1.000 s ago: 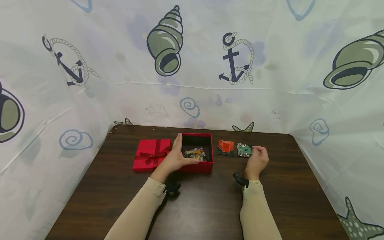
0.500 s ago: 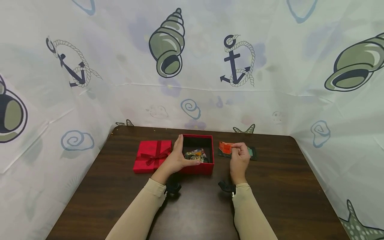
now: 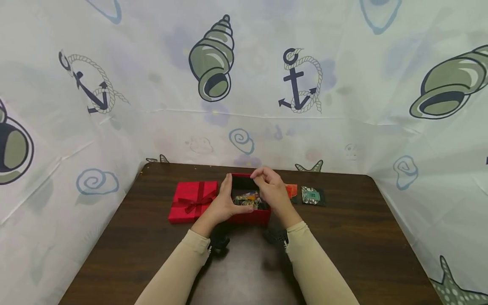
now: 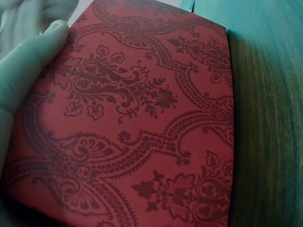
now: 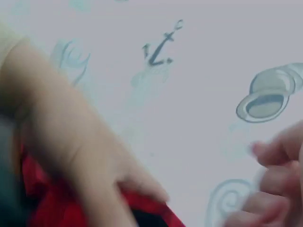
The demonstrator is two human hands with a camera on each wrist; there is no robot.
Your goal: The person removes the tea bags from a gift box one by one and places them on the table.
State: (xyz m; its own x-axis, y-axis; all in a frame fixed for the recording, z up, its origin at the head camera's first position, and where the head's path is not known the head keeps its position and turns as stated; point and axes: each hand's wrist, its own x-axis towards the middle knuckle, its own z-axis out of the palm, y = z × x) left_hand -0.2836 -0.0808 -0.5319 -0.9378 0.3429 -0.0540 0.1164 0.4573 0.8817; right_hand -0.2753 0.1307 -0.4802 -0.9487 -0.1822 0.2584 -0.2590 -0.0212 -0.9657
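Observation:
A red box (image 3: 249,218) with a dark inside stands uncovered on the table, its outer wall showing a damask pattern in the left wrist view. My left hand (image 3: 218,208) holds it by the left side, thumb along the front rim. Small colourful printed packets (image 3: 248,200) lie inside. Above the box's right rim is my right hand (image 3: 275,192), fingers loosely curled; in the right wrist view no object shows between the fingers (image 5: 274,184). Right of the box lie an orange packet (image 3: 292,190), partly hidden by the right hand, and a green-and-black packet (image 3: 311,195).
The red box lid (image 3: 183,216) with a dark red ribbon bow lies just left of the box. All stand on a dark wooden table (image 3: 366,237). A white cloth (image 3: 259,76) with anchors and shells hangs behind and at both sides.
My right hand has moved left from the green packet, across the orange one, to the box's right rim. Both packets stay on the table. The left hand keeps its place on the box.

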